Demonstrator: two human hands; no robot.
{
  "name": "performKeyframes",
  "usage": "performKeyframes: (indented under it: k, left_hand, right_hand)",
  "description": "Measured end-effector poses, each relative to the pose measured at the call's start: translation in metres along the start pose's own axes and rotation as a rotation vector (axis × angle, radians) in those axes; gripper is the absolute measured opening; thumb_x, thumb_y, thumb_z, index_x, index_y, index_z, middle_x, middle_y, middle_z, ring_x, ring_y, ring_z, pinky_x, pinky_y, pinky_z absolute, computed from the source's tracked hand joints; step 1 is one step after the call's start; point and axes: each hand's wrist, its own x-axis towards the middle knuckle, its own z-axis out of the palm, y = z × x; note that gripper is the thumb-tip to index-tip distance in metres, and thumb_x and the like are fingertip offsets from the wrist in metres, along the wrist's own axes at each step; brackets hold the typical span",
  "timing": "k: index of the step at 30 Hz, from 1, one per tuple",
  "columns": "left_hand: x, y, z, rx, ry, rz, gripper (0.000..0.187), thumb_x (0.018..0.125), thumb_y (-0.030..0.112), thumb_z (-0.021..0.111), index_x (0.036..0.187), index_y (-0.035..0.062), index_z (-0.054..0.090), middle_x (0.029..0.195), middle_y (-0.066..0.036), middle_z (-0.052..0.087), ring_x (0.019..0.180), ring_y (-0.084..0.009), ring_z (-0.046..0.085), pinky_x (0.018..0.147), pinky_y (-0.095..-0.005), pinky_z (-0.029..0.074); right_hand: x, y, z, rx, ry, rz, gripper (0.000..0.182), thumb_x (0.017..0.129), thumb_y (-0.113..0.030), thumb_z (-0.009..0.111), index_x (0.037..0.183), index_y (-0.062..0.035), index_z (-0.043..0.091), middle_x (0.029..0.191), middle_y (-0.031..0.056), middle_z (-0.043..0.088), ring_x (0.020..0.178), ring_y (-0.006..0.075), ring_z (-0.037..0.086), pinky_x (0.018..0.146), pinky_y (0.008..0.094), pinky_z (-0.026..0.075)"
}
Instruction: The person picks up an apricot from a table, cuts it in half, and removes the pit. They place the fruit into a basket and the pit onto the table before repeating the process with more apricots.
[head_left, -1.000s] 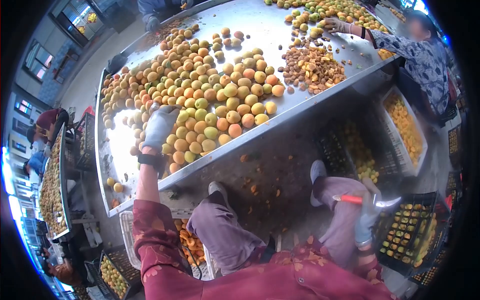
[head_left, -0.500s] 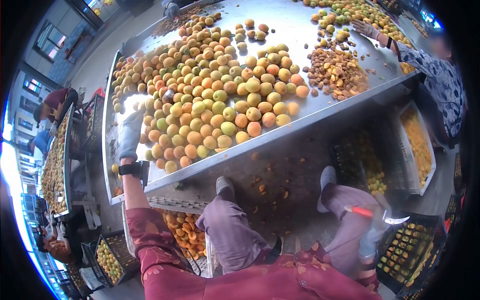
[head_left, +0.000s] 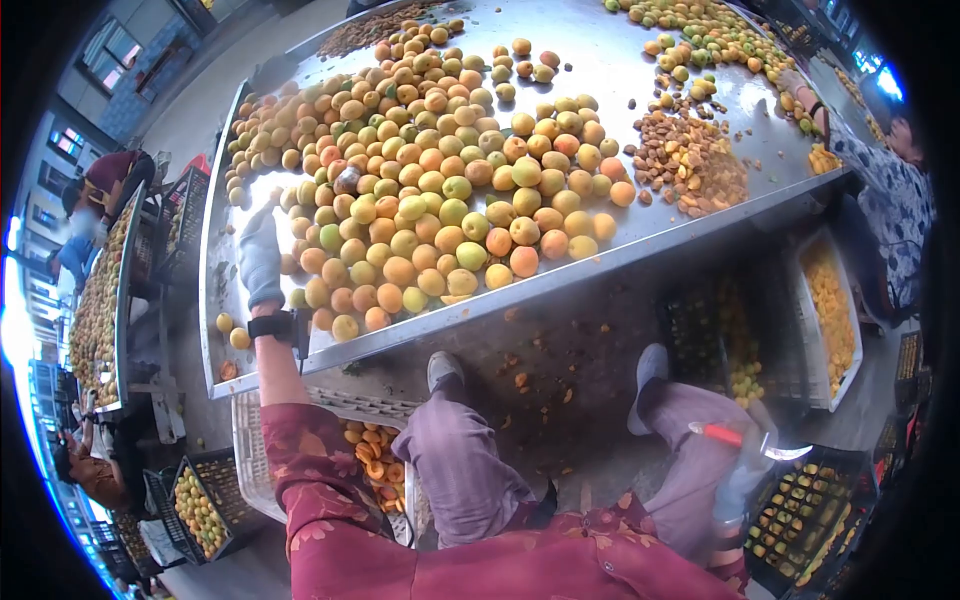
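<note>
My left hand [head_left: 260,258], in a pale glove, reaches over the left side of the metal sorting table [head_left: 560,278]. Its fingers are stretched out at the edge of a wide heap of apricots [head_left: 430,190], and no fruit shows in its grasp. Low on the right, my gloved right hand [head_left: 743,468] is closed around a knife by my knee. The knife [head_left: 720,433] has a red handle, and its curved, shiny blade points right. Pits and torn apricot pieces [head_left: 690,160] lie in a pile on the table's right side.
A white crate [head_left: 375,450] of apricot halves stands under the table by my left leg. Black crates [head_left: 805,515] of fruit sit at my right. A co-worker [head_left: 880,190] works at the right edge beside a white tub [head_left: 832,315]. Another fruit table [head_left: 105,300] stands left.
The view has shifted slightly, so the table's contents appear further right. The right-hand co-worker's arm has shifted. A gloved hand at the far edge has left view. My right hand still holds the knife.
</note>
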Motion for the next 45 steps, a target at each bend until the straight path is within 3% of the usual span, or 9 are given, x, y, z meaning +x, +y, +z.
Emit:
performKeyframes:
  k: [5, 14, 18, 28, 34, 37, 40, 42, 45]
  left_hand:
    - [-0.011, -0.040, -0.040, 0.152, 0.043, -0.005, 0.026, 0.092, 0.009, 0.053, 0.114, 0.0046, 0.067, 0.105, -0.010, 0.070, 0.097, -0.0186, 0.064, 0.087, -0.0293, 0.047]
    - [-0.024, -0.058, -0.032, 0.205, -0.266, -0.183, 0.036, 0.087, 0.022, 0.058, 0.120, 0.0099, 0.067, 0.099, -0.006, 0.070, 0.081, -0.0116, 0.060, 0.075, -0.0267, 0.047]
    - [-0.034, -0.014, -0.001, 0.381, -0.413, -0.040, 0.040, 0.085, 0.028, 0.063, 0.119, 0.0088, 0.065, 0.110, -0.017, 0.068, 0.101, -0.0271, 0.065, 0.090, -0.0359, 0.048]
    - [-0.037, -0.026, 0.012, 0.427, -0.444, -0.052, 0.048, 0.083, 0.032, 0.067, 0.122, 0.0043, 0.060, 0.103, -0.016, 0.068, 0.092, -0.0260, 0.065, 0.085, -0.0364, 0.051]
    - [-0.080, 0.042, -0.033, -0.764, -0.435, -0.122, 0.042, 0.096, 0.029, 0.057, 0.128, 0.0017, 0.054, 0.107, -0.008, 0.065, 0.089, -0.0191, 0.064, 0.078, -0.0300, 0.052]
    - [-0.136, 0.108, -0.038, -0.824, -0.499, -0.133, 0.037, 0.092, 0.025, 0.061, 0.123, 0.0047, 0.057, 0.107, -0.010, 0.067, 0.091, -0.0172, 0.064, 0.080, -0.0300, 0.051]
    - [-0.194, 0.154, -0.028, -0.142, -0.396, 0.365, 0.049, 0.083, 0.005, 0.067, 0.126, 0.0008, 0.046, 0.114, -0.010, 0.065, 0.096, -0.0158, 0.064, 0.084, -0.0277, 0.049]
    - [-0.224, 0.170, -0.021, -0.945, -0.626, -0.082, 0.044, 0.086, 0.007, 0.064, 0.125, -0.0001, 0.045, 0.123, -0.012, 0.060, 0.102, -0.0157, 0.062, 0.082, -0.0268, 0.049]
    - [-0.256, 0.195, -0.023, -1.874, -1.022, -0.590, 0.065, 0.098, 0.043, 0.045, 0.146, 0.0028, 0.028, 0.134, -0.018, 0.049, 0.095, -0.0236, 0.057, 0.076, -0.0276, 0.049]
  right_hand:
    - [-0.006, 0.002, 0.011, 0.372, 0.082, 0.446, 0.030, 0.094, -0.008, 0.039, 0.112, 0.0123, 0.051, 0.122, 0.0238, 0.057, 0.080, 0.0200, 0.064, 0.064, 0.0283, 0.053]
    - [-0.006, 0.004, 0.013, 0.475, 0.056, 0.516, 0.032, 0.094, -0.008, 0.040, 0.117, 0.0106, 0.052, 0.120, 0.0222, 0.059, 0.077, 0.0191, 0.064, 0.060, 0.0252, 0.052]
    - [-0.008, 0.007, 0.012, 0.463, 0.030, 0.470, 0.032, 0.094, -0.008, 0.041, 0.118, 0.0101, 0.052, 0.119, 0.0213, 0.060, 0.077, 0.0185, 0.064, 0.058, 0.0250, 0.051]
    - [-0.011, 0.004, 0.011, 0.522, 0.087, 0.446, 0.032, 0.095, -0.007, 0.046, 0.120, 0.0104, 0.051, 0.115, 0.0181, 0.059, 0.075, 0.0179, 0.064, 0.062, 0.0256, 0.052]
    - [-0.015, 0.006, 0.001, 0.720, 0.056, 0.434, 0.033, 0.093, -0.004, 0.047, 0.122, 0.0092, 0.052, 0.117, 0.0153, 0.059, 0.080, 0.0152, 0.062, 0.073, 0.0281, 0.052]
    - [-0.009, 0.001, -0.009, 0.696, -0.036, 0.463, 0.035, 0.092, -0.003, 0.050, 0.125, 0.0074, 0.053, 0.120, 0.0123, 0.060, 0.081, 0.0111, 0.060, 0.076, 0.0244, 0.050]
    - [-0.008, -0.016, -0.021, 0.687, -0.259, 0.343, 0.040, 0.091, -0.004, 0.055, 0.130, 0.0048, 0.052, 0.129, 0.0092, 0.058, 0.082, 0.0044, 0.056, 0.075, 0.0197, 0.047]
    - [-0.016, -0.034, -0.025, 0.722, -0.357, 0.332, 0.043, 0.090, -0.004, 0.058, 0.131, 0.0049, 0.051, 0.134, 0.0106, 0.056, 0.083, 0.0023, 0.053, 0.071, 0.0170, 0.044]
    - [-0.029, -0.056, -0.036, 0.749, -0.546, 0.400, 0.045, 0.094, -0.017, 0.060, 0.135, -0.0033, 0.051, 0.085, -0.0014, 0.065, 0.074, 0.0026, 0.055, 0.068, 0.0194, 0.044]
